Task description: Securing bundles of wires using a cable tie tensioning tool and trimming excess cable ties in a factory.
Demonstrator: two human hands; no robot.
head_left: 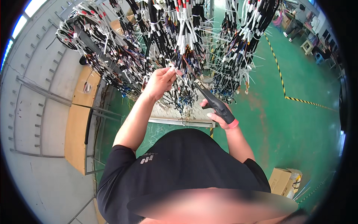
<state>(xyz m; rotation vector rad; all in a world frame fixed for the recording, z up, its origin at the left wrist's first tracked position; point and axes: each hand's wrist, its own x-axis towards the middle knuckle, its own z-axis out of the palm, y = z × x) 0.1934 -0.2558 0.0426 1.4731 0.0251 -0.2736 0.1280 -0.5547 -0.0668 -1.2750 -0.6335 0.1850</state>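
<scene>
A thin white cable tie (175, 71), light and springy and best held near its tail, is pinched in the left hand (159, 83) amid limp hanging wire harnesses (179, 41), while the right hand (219, 112) grips a black cutting tool (214, 101) above the green floor (298, 123).

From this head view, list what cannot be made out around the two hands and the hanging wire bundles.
- Tip of the black tool in the right hand: lost among the wire bundles.
- What the left hand pinches: too small, covered by its fingertips.
- Tops of the bundles: cut off by the upper edge.
- Contents of the cardboard box: too small, near the rim.
- Lower middle of the view: blurred.
</scene>
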